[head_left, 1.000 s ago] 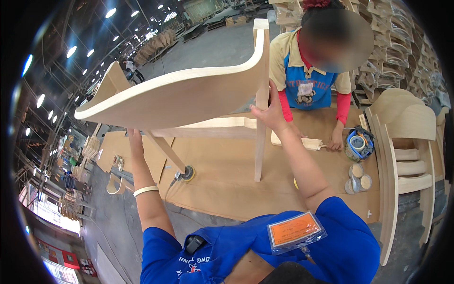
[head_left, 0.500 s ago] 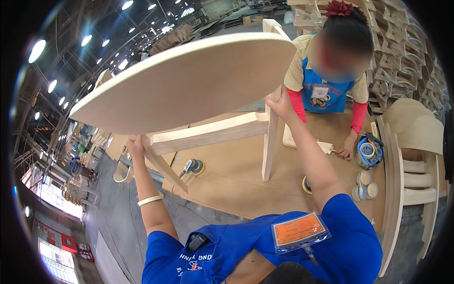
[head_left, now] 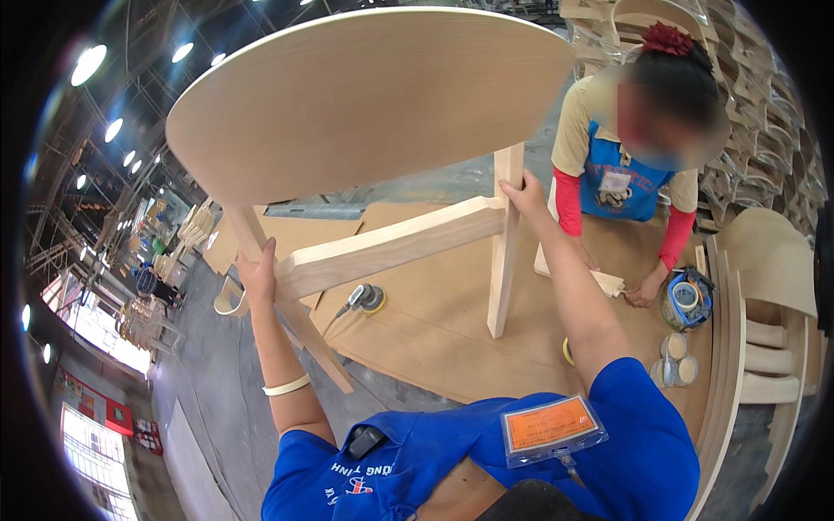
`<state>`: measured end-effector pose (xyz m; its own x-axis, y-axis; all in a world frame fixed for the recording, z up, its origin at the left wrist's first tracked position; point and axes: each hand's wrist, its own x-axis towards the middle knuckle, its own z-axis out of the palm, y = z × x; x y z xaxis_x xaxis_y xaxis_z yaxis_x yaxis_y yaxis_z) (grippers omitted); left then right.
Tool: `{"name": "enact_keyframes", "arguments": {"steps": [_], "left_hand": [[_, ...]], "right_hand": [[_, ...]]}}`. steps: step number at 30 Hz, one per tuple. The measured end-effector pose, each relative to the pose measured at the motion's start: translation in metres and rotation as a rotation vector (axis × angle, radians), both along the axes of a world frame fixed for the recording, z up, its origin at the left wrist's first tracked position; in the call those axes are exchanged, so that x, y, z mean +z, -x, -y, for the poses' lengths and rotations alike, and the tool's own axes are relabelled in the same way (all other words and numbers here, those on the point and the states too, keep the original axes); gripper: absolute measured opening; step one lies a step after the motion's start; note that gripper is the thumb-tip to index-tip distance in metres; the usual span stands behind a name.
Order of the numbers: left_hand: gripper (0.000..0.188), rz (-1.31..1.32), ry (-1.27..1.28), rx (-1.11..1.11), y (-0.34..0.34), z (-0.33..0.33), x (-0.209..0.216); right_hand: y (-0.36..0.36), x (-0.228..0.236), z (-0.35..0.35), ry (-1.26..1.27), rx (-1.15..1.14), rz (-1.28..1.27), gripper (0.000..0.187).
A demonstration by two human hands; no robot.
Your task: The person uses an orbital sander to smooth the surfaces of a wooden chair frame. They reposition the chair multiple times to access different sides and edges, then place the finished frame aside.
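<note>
A pale, unfinished wooden chair (head_left: 365, 95) is held up in front of me, its broad curved panel at the top and a crossrail (head_left: 391, 247) joining two legs below. My left hand (head_left: 257, 271) is closed around the left leg, beside the rail's end. On the other side, my right hand (head_left: 525, 193) wraps the right leg (head_left: 501, 286) just above the rail. The panel hides the rest of the chair behind it.
A cardboard-covered table (head_left: 417, 317) lies beneath, bearing a sander (head_left: 367, 299), round discs (head_left: 676, 358) and a blue tub (head_left: 686, 298). A co-worker (head_left: 621, 169) handles a wooden piece across from me. Another chair (head_left: 769, 321) stands at right; stacked wooden parts rise behind.
The chair has tilted, so more of the panel's broad face shows and its top edge sits higher in view. Both hands keep their hold on the legs.
</note>
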<state>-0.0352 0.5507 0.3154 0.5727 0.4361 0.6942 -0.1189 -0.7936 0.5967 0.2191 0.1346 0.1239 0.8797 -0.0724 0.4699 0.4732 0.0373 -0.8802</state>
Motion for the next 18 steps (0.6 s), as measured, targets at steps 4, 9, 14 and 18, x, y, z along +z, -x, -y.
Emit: {"name": "enact_keyframes", "arguments": {"steps": [4,9,14,18], "left_hand": [[0.040,-0.094,-0.036,0.004,0.020,0.021,0.013],[0.046,-0.027,0.214,-0.332,0.035,0.045,0.018],[0.048,-0.010,0.223,-0.468,0.050,0.069,0.022],[0.058,-0.003,0.239,-0.503,0.058,0.083,0.031]], "right_hand": [[-0.003,-0.005,0.001,0.016,-0.018,-0.055,0.040],[-0.019,-0.012,-0.003,0.163,-0.139,-0.107,0.043],[-0.040,-0.036,-0.009,0.234,-0.081,-0.222,0.050],[-0.038,-0.048,-0.017,0.242,-0.020,-0.212,0.053]]}}
